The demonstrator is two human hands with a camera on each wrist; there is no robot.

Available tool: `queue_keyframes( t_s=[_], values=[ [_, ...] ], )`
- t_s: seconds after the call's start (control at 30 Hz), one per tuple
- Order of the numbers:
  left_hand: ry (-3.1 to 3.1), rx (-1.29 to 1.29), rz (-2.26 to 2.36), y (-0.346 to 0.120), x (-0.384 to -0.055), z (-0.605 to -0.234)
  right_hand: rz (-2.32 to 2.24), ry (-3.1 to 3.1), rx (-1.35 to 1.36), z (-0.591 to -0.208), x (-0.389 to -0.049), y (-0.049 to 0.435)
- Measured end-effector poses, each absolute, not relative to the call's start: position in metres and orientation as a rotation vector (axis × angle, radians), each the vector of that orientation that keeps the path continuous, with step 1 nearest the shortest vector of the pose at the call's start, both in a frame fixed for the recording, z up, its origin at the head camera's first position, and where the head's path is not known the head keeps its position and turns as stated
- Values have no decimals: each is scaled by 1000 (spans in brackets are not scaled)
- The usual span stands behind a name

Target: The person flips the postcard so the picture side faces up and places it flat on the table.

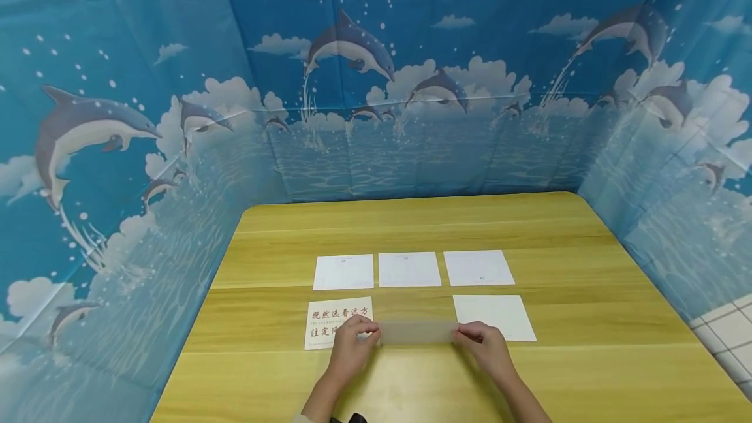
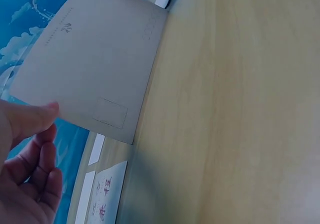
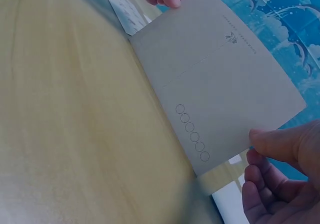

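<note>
Both hands hold one postcard (image 1: 417,333) between them, tilted up from the table in the gap of the front row. My left hand (image 1: 355,350) pinches its left short edge between thumb and fingers; my right hand (image 1: 485,348) pinches the right one. The postcard's near face shows a stamp box, a small printed emblem and a line of circles in the wrist views, with its lower edge close over the wood. Beside my left hand lies a card with red Chinese lettering (image 1: 329,316), partly covered by the hand. A blank white card (image 1: 495,318) lies beyond my right hand.
A back row holds three white cards: a left one (image 1: 343,272), a middle one (image 1: 409,269) and a right one (image 1: 478,267). The yellow wooden table (image 1: 411,227) backs onto a blue dolphin-print curtain (image 1: 411,149) that also runs along both sides.
</note>
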State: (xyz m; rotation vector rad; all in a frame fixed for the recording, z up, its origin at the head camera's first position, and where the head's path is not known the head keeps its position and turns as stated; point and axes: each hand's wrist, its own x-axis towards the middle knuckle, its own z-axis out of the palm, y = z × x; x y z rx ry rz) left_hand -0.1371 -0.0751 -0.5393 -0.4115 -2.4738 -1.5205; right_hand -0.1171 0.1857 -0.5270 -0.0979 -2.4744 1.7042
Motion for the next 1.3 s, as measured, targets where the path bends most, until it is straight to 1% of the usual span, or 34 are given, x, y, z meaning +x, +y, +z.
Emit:
queue_keyframes(
  t_s=[0.2, 0.5, 0.83, 0.97, 1.3],
  values=[
    [-2539, -404, -1608, -78, -128, -537, 1768, -2484, -84, -526, -109, 187],
    [-2549, -456, -1623, -83, -114, -537, 1827, -2496, 195, -532, -101, 193],
    [-2578, -510, -1657, -87, -102, -542, 1744, -2643, 332, -532, -96, 201],
    [-2566, -559, -1638, -88, -101, -546, 1700, -2688, 307, -529, -94, 201],
    [-2594, -564, -1626, -86, -107, -555, 1703, -2712, 198, -529, -93, 197]
  ],
)
